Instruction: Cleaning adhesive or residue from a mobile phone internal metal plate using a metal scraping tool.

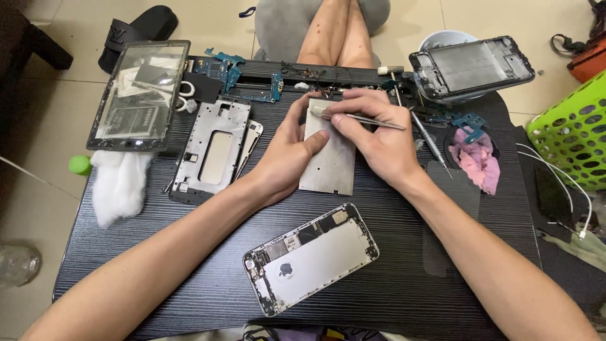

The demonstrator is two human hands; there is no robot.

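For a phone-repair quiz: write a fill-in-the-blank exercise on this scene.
1. The right hand holds metal ____ over the grey metal plate.
2. The left hand steadies the plate's ____ edge.
3. The opened silver phone housing lies ____ the person than the plate.
4. The pink cloth lies ____ of the plate.

Missing: tweezers; left; nearer; right

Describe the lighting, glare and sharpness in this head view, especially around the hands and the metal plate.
Head view: soft, even light with faint shadows under the left hand and right hand; the metal plate reads matte, without hot spots; pale reflections wash the glass panel; the tweezers and phone housing look sharp; the frame's edges bow slightly from the wide lens.
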